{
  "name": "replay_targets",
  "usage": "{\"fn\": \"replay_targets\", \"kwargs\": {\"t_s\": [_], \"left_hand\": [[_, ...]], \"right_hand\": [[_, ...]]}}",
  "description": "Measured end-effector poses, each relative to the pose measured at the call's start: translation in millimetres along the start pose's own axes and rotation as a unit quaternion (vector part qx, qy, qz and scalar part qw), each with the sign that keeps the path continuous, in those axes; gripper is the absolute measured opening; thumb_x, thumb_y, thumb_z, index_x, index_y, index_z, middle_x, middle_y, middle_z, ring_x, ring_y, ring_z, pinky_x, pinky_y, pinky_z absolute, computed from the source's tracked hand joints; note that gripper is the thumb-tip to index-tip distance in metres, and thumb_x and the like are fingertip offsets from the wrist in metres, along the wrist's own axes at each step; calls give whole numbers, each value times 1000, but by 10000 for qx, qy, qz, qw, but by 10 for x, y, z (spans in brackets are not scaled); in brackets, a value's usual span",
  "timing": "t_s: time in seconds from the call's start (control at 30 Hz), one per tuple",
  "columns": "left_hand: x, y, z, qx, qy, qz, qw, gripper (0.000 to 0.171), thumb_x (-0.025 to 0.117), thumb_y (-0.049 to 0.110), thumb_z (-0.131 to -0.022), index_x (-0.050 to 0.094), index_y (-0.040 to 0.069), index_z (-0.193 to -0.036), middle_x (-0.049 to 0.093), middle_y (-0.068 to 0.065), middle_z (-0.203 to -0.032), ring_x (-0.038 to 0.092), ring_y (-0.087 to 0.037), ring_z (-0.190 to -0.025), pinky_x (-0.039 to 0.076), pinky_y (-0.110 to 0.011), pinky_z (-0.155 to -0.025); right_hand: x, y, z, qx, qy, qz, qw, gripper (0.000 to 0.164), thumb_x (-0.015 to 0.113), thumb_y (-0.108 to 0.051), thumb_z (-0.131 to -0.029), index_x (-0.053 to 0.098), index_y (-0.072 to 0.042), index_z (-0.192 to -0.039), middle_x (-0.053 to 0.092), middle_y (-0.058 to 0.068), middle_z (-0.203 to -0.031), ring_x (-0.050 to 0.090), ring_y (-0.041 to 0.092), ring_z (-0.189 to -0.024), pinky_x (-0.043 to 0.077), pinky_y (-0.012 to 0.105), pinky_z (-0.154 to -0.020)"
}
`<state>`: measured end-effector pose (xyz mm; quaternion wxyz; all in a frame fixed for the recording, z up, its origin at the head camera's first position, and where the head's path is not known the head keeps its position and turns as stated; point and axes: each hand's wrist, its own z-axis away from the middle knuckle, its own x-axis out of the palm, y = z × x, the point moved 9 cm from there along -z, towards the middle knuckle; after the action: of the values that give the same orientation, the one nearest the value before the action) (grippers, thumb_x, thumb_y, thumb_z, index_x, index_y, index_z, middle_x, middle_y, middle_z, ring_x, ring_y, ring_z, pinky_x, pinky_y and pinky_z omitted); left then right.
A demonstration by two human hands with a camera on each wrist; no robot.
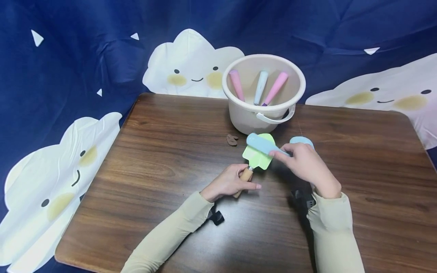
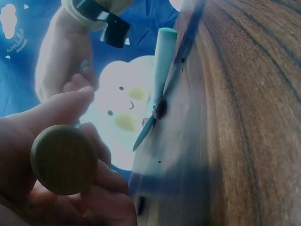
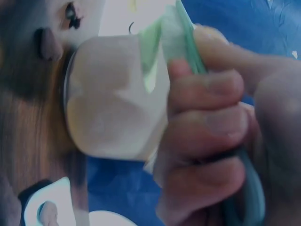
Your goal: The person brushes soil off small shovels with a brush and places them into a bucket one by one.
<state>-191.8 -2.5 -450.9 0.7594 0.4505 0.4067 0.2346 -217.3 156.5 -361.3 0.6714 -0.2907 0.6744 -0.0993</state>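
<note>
My left hand (image 1: 229,182) grips the wooden handle (image 1: 246,175) of a small trowel with a light green blade (image 1: 253,155). In the left wrist view, the handle's round end (image 2: 64,160) faces the camera. My right hand (image 1: 308,163) pinches a long light blue tool (image 1: 261,144), whose rounded end overlaps the green blade. Its kind is unclear; fingers (image 3: 202,125) cover much of it. Another rounded light blue piece (image 1: 301,140) shows behind this hand; whether the two join is hidden. A pale teal handle (image 2: 164,56) with a narrow blade appears in the left wrist view.
Behind the hands, a whitish bucket (image 1: 250,117) with a handle holds tools with pink (image 1: 236,85) and light blue (image 1: 261,87) grips. Brown leaf-like pieces (image 1: 232,141) lie left of the trowel on the wooden table (image 1: 164,151). A blue curtain (image 1: 85,68) hangs behind.
</note>
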Motion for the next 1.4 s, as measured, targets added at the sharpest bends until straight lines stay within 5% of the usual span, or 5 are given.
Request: {"fn": "replay_targets", "kwargs": {"t_s": [0.43,0.67,0.83,1.13,1.4], "left_hand": [[13,18,-2,119,-88,-303,9994,37,83,35,-75,50,17,-73,49,10,-64,48,-5,-59,40,-20,-54],[-10,-13,9,-79,-64,243,9997,33,82,30,-76,55,11,-80,51,7,-67,50,-7,-58,42,-21,-52],[1,-56,-1,-282,-140,703,9970,25,79,19,-80,56,9,-82,53,4,-64,47,-9,-50,39,-20,-42],[48,-81,8,-455,-392,1089,9922,22,78,16,-81,56,12,-81,55,1,-61,46,-10,-46,36,-21,-36],[77,-60,20,-425,-500,1333,9889,24,80,17,-79,57,12,-81,56,0,-61,48,-12,-48,39,-21,-40]], "right_hand": [[-178,298,49,787,245,19,9966,45,55,-46,-95,61,-9,-71,42,-2,-54,40,18,-55,32,29,-51],[105,61,51,-104,-935,-424,9947,33,66,-40,-90,61,-17,-67,48,-5,-56,44,10,-57,36,24,-50],[201,55,85,-94,-1474,-663,9868,33,67,-38,-90,59,-19,-64,49,-7,-55,43,8,-56,35,24,-49],[1,355,58,786,-789,-546,9923,40,59,-46,-94,65,-10,-77,55,-1,-58,50,13,-57,40,27,-55],[-79,398,36,804,-284,-417,9955,43,56,-45,-96,60,-10,-71,52,-3,-56,46,14,-60,36,27,-56]]}}
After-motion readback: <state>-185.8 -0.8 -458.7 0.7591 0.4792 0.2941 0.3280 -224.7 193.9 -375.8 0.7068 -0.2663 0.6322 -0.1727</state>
